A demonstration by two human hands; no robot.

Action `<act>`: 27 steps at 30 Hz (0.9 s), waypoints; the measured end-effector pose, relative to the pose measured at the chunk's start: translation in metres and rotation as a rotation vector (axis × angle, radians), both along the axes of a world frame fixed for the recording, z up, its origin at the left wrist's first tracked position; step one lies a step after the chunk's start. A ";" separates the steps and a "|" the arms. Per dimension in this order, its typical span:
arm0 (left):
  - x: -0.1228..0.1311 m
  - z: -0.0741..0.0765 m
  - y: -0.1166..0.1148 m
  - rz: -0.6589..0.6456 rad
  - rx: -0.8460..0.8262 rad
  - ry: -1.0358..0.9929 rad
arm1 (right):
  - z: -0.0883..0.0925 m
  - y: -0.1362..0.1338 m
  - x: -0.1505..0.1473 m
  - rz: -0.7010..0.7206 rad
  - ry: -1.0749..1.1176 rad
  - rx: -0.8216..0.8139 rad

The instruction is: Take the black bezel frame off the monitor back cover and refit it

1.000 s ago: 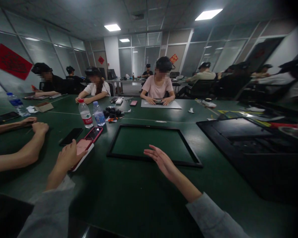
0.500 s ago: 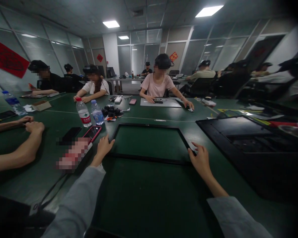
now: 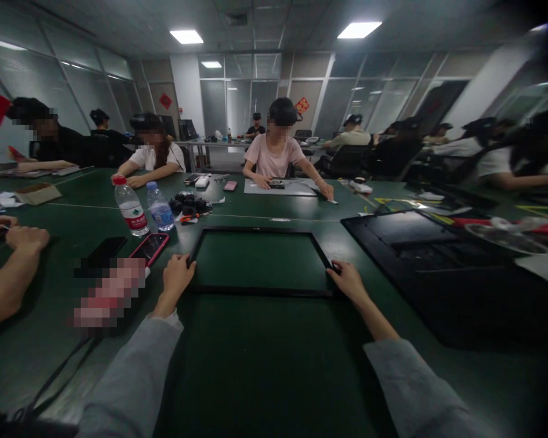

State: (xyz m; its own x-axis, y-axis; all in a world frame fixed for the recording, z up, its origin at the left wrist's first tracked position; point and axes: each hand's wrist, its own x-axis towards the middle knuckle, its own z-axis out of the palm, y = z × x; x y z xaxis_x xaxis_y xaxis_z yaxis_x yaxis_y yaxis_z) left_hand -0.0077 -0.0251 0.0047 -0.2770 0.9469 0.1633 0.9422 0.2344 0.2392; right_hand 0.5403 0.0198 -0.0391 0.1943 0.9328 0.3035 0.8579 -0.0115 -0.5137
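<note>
A thin black rectangular frame, like a screen bezel, lies in front of me on the green table, and the tabletop shows through its opening. My left hand is closed on its left side, fingers curled at the edge. On the opposite side, my right hand pinches the right bar near the lower corner. Some fingertips of both hands are hidden. To the right of my right hand lies a large black panel with a recessed middle.
Left of the frame are a pink-edged phone, a dark phone and two water bottles, one red-capped and one blue-capped. Black parts lie behind them. A co-worker's arm rests at far left; another person sits opposite.
My view has turned right, so the scene sits further left. My fingers have closed around the frame's sides; the right hand's fingers were more spread before.
</note>
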 end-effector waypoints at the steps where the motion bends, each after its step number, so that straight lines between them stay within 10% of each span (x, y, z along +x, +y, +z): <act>1: 0.000 -0.001 0.000 -0.002 0.004 0.017 | 0.000 0.001 -0.003 -0.005 -0.029 0.013; 14: 0.012 0.011 -0.008 0.045 0.426 -0.196 | 0.032 -0.031 -0.039 -0.089 0.117 0.248; 27: -0.003 -0.003 0.000 -0.017 0.199 -0.068 | 0.018 -0.019 -0.028 -0.056 0.030 0.080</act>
State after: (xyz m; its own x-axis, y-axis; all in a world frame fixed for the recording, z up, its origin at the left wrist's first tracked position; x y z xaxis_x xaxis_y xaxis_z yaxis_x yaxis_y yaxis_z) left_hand -0.0104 -0.0250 0.0021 -0.2778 0.9026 0.3288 0.9257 0.1601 0.3427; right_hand 0.5122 0.0011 -0.0215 0.2555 0.8932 0.3700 0.8411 -0.0166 -0.5407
